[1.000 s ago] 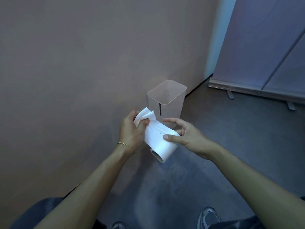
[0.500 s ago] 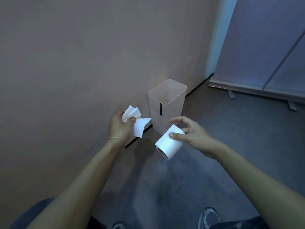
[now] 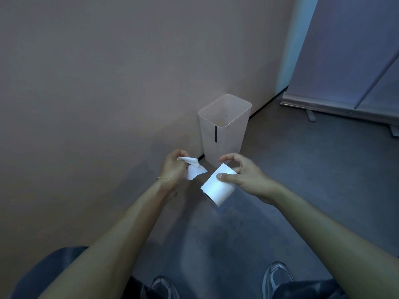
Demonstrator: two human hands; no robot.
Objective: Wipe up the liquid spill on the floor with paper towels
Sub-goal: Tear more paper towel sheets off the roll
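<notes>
Here, left hand (image 3: 173, 167): a torn paper towel sheet (image 3: 194, 172) is gripped, crumpled.
Right hand (image 3: 248, 175): the paper towel roll (image 3: 217, 187) is pinched above the floor (image 3: 302, 190).
Waste bin (image 3: 224, 134): stood at the floor's wall edge.

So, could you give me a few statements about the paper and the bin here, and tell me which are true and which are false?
1. The left hand grips a torn sheet of paper towel. True.
2. The right hand holds the paper towel roll. True.
3. The torn sheet is attached to the paper towel roll. False: the two are apart, with a gap between them.
4. The bin lies tipped over. False: it stands upright on the floor, close by the wall.
5. One hand is wiping the floor. False: both hands are held up above it.
</notes>
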